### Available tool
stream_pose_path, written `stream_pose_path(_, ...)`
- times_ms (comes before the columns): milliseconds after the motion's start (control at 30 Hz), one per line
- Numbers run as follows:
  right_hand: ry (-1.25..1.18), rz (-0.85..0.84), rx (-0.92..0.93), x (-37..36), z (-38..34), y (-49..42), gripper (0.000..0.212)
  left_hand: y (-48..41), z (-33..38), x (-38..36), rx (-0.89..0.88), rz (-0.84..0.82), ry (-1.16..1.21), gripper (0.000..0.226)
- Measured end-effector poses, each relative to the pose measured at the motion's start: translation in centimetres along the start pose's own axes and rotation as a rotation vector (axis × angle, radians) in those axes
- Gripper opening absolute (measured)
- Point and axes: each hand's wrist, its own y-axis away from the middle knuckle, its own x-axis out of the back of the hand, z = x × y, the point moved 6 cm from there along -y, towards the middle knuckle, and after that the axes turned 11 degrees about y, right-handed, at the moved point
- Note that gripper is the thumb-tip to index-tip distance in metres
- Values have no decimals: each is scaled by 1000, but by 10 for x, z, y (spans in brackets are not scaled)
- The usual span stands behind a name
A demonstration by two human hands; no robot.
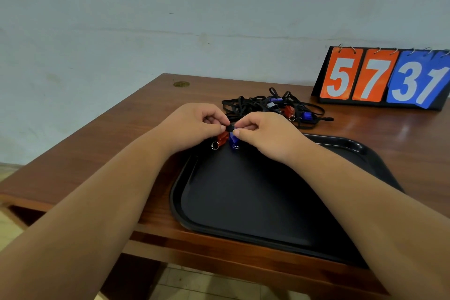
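The left hand is up over the far left corner of the black tray. Its fingers are curled, and its thumb and first finger pinch one end of a small bit of black cord. Under that hand hangs a red whistle with a little silver ring. Right beside it hangs a blue whistle.

The right hand pinches the other end of the same bit of cord, and its fingers are curled too. The two hands almost meet, thumb tip near thumb tip. The cord lies sideways between them, going from left to right. The red whistle is nearer the left hand and the blue one is nearer the right hand.

I think the person is trying to get the two whistles apart. If so, each hand would need to pull out to its own side.

Behind the hands, further right on the brown surface, sits a messy pile of cords with more whistles in it. At the far right stands a score board showing 57 and 31.
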Motion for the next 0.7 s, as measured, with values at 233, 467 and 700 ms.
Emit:
stream_pose_path(233, 14, -32, -12, 2, 1, -1, 28, -2, -1, 1, -3, 2, -6, 13)
stream_pose_path(467, 14, -30, -16, 3, 2, -1, 30, -1, -1, 1, 11, 7, -8, 12)
stream_pose_path(700, -7, -9, -38, 7, -2, 6, 21, 5, 5, 3, 20, 77, 2, 18)
